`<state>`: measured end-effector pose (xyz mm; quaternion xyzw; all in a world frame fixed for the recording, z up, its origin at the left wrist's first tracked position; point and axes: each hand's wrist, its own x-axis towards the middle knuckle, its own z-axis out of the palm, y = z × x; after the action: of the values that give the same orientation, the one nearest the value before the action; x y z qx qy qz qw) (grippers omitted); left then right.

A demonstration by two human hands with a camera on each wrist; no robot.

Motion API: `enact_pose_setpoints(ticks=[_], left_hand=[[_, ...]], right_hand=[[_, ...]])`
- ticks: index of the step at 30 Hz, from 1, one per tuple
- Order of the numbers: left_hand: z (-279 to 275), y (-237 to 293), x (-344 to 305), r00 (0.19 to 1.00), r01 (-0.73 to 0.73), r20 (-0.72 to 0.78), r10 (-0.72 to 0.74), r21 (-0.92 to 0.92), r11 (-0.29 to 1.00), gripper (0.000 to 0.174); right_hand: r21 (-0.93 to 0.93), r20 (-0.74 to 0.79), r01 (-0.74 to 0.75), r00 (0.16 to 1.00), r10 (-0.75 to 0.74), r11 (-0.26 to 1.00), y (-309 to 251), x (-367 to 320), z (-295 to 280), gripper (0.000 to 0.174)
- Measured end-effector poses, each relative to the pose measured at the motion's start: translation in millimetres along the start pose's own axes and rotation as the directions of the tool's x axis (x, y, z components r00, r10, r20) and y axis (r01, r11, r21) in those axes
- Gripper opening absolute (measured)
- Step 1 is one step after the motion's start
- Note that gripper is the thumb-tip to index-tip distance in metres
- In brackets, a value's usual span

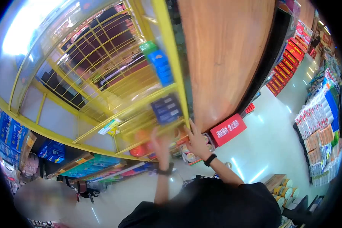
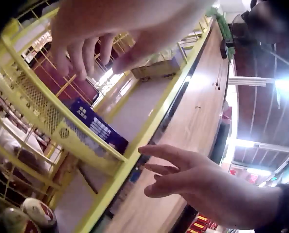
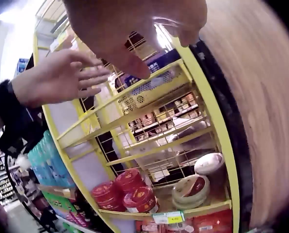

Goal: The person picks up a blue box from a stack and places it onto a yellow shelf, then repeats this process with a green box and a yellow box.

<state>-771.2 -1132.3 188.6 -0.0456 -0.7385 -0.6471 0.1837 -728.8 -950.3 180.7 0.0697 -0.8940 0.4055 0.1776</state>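
Left hand (image 1: 159, 146) and right hand (image 1: 197, 141) both empty, fingers apart, near the blue box (image 1: 166, 109). Advised: take its sides squarely and lift clear of the wire basket (image 2: 37, 104).

Right hand (image 2: 203, 187) beside yellow shelf (image 2: 143, 132)

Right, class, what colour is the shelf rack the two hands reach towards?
The shelf rack is yellow, clearest in the right wrist view.
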Motion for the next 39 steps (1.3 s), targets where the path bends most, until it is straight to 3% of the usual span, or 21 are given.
enact_pose_setpoints(ticks=[1,4,7,8,9,10,11,12,13,14,15,17,20,24,25,28,31,33,37,39], left_hand=[[-1,-1,-15,0.999,0.036,0.006,-0.036,-0.010,0.999,0.034],[31,-6,-69,0.979,0.203,0.066,-0.195,-0.151,0.967,0.015],[80,-30,-123,0.877,0.294,0.412,-0.249,-0.050,0.954,0.010],[103,-33,-141,0.849,0.220,0.480,-0.220,0.057,0.974,0.011],[123,-34,-157,0.782,0.068,0.599,-0.172,0.193,0.979,0.014],[149,-27,-174,0.711,0.111,0.670,-0.214,0.193,0.975,0.031],[181,-10,-185,0.587,0.146,0.778,-0.226,0.173,0.974,0.020],[213,-75,-211,0.557,-0.006,0.823,-0.111,0.137,0.991,0.022],[246,-51,-217,0.430,-0.006,0.889,-0.154,0.173,0.985,0.024],[269,-25,-227,0.287,-0.018,0.935,-0.208,0.223,0.975,0.026],[299,-11,-236,0.199,-0.036,0.961,-0.193,0.204,0.978,0.027],[353,17,-259,0.016,-0.089,0.986,-0.166,0.167,0.982,0.029],[430,75,-288,-0.214,-0.240,0.971,-0.107,0.054,0.969,0.031],[515,89,-324,-0.394,-0.295,0.915,-0.092,-0.031,0.955,0.034],[534,95,-331,-0.443,-0.321,0.896,0.000,-0.159,0.934,0.036],[584,105,-354,-0.563,-0.231,0.823,0.073,-0.241,0.943,0.036],[636,104,-379,-0.636,-0.254,0.756,0.157,-0.397,0.882,0.036],[674,104,-390,-0.671,-0.168,0.727,0.145,-0.339,0.926,0.036],[750,117,-404,-0.671,-0.108,0.702,0.239,-0.411,0.905,0.040],[796,130,-413,-0.705,-0.253,0.701,0.105,-0.387,0.886,0.041]], right_hand=[[-0.083,-0.030,-0.003,1.000,0.001,0.997,3,-15,-14,0.071],[-0.052,0.036,-0.116,0.992,0.118,0.992,76,-79,-28,0.057],[0.045,-0.073,-0.106,0.991,0.109,0.993,117,-133,-91,0.042],[0.002,0.023,-0.196,0.980,0.196,0.981,134,-155,-113,0.039],[-0.047,0.111,-0.281,0.952,0.284,0.959,152,-174,-138,0.036],[-0.025,0.130,-0.329,0.935,0.329,0.944,153,-189,-171,0.038],[-0.155,0.129,-0.387,0.904,0.407,0.909,175,-210,-187,0.040],[-0.057,0.101,-0.333,0.936,0.338,0.941,193,-235,-215,0.041],[-0.056,0.139,-0.428,0.891,0.432,0.902,206,-252,-237,0.039],[-0.067,0.074,-0.450,0.888,0.454,0.891,221,-269,-259,0.038],[-0.069,0.011,-0.480,0.876,0.481,0.875,234,-292,-280,0.038],[-0.090,-0.089,-0.582,0.813,0.576,0.808,244,-330,-318,0.037],[0.069,-0.216,-0.755,0.627,0.749,0.652,236,-371,-379,0.037],[0.235,-0.403,-0.803,0.432,0.807,0.547,249,-416,-419,0.035],[0.296,-0.443,-0.797,0.373,0.815,0.526,250,-424,-427,0.035],[0.396,-0.552,-0.766,0.243,0.798,0.507,259,-442,-437,0.035],[0.443,-0.573,-0.774,0.143,0.807,0.452,272,-445,-462,0.035],[0.440,-0.574,-0.774,0.147,0.805,0.455,289,-444,-485,0.036],[0.456,-0.548,-0.761,0.169,0.820,0.462,334,-427,-548,0.037],[0.451,-0.571,-0.765,0.148,0.808,0.459,348,-399,-600,0.036]])
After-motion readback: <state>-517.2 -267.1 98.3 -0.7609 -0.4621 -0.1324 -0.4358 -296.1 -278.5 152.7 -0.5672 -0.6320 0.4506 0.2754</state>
